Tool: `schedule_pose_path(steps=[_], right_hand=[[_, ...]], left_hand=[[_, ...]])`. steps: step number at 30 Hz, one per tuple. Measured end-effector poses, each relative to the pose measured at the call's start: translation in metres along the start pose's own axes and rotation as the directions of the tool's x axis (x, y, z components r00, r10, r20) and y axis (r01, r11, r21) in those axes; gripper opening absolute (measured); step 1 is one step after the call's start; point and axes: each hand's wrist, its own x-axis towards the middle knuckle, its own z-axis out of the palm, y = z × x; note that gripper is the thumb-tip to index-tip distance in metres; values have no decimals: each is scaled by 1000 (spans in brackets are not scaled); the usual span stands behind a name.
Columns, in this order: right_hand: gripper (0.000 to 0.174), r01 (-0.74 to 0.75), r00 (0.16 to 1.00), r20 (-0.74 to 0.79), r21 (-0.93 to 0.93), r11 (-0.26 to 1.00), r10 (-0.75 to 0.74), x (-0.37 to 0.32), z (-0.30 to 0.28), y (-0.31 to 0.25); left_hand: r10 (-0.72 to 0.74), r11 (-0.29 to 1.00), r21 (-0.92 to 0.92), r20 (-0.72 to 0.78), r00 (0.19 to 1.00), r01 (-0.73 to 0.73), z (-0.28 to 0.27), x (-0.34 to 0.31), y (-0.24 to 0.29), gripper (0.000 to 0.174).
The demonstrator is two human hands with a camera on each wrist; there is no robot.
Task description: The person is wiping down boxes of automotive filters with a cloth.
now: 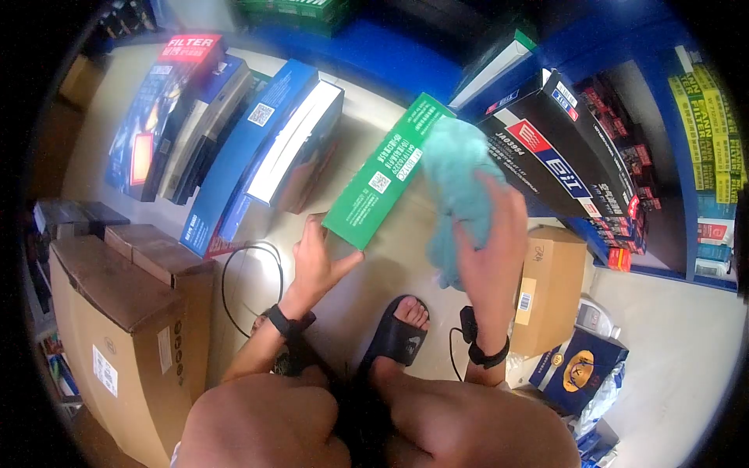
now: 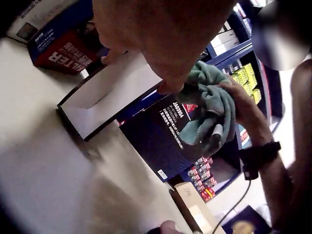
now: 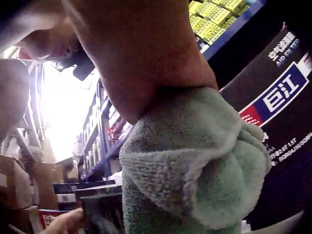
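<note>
Left hand clamped on the near end of the green box, which sits between the blue box and black box. Right hand grips the teal cloth by its far end (contact hard to confirm, cloth hides it). Risk: one-end hold, so a hard push out there could lever it loose or knock the black one.

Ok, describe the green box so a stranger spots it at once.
In the head view, start at the pale floor and look between the blue box at left and the black box at right. There the left hand grips the near end of the green box. Its bright green, white-printed side distinguishes it from those blue and black neighbours.
</note>
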Motion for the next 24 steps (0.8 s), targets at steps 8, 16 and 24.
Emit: schedule_pose_path(steps=[8,16,24], right_hand=[[68,314,887,359,-4,950,-292,-4,26,-52],[64,328,923,200,34,944,-328,-5,36,-45],[40,470,864,232,-51,881,-447,2,46,-60]], left_hand=[[44,999,7,33,999,-44,-8,10,2,83],[309,951,40,-111,944,-307,-38,46,54,84],[141,987,72,63,988,-146,-46,52,53,64]])
